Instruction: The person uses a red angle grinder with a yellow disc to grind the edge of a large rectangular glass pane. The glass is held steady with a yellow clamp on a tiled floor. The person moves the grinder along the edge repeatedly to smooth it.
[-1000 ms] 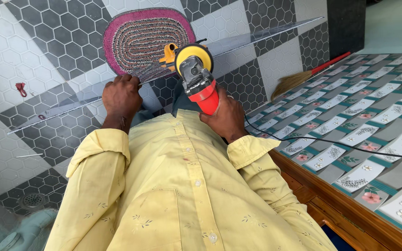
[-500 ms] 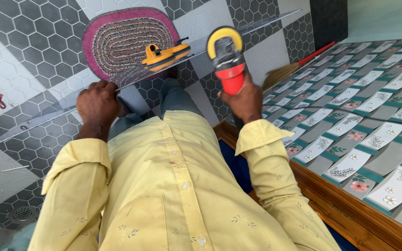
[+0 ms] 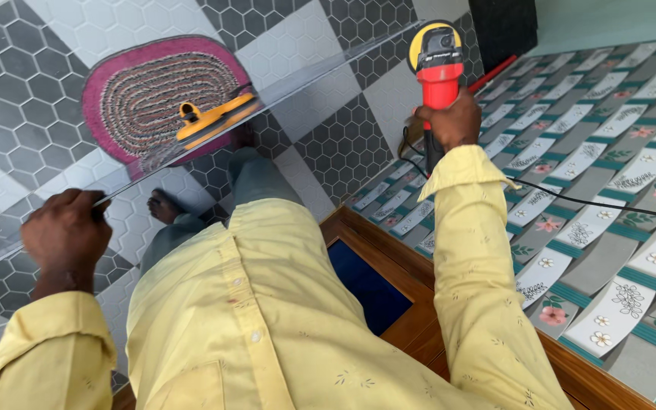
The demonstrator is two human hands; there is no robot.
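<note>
My right hand (image 3: 455,121) grips the red body of an angle grinder (image 3: 437,57) with a yellow guard, held up at the upper right, clear of the glass. Its black cord (image 3: 571,199) trails to the right over the patterned bedsheet. My left hand (image 3: 66,231) pinches the near edge of a long clear glass sheet (image 3: 320,64) that runs diagonally from lower left to upper right. A yellow suction handle (image 3: 210,119) sits on the glass near its middle. Both sleeves are pale yellow.
Below the glass lies a pink oval rug (image 3: 146,91) on a grey and white hexagon-tiled floor (image 3: 32,45). A wooden bed frame (image 3: 389,250) and a patterned bedsheet (image 3: 616,228) fill the right. My bare foot (image 3: 162,206) rests on the floor.
My right hand has swung the grinder away from the glass to the right and upward. My left hand has slid left along the glass edge, and the view has shifted.
</note>
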